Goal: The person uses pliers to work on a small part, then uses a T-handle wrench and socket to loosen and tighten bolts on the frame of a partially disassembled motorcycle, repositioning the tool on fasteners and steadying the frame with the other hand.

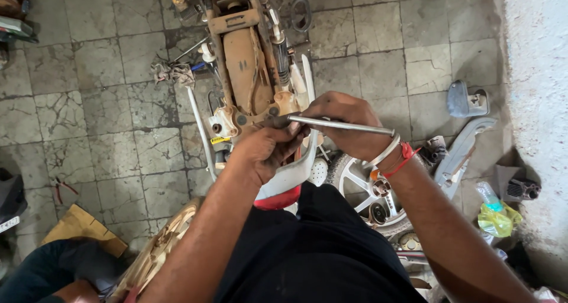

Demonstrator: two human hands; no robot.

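Both hands work a long steel socket wrench (340, 124) at the rear of a stripped, rust-brown scooter frame (245, 60): the right hand (349, 122) is wrapped around the smooth, round shaft, and the left hand (266, 149) pinches its socket end against a bolt on the dusty frame bracket. Should the socket sit askew, the wrench could probably slip off and drive greasy knuckles into the bare metal edges. A spoked wheel (370, 188) lies on the cracked tile floor (106, 120).
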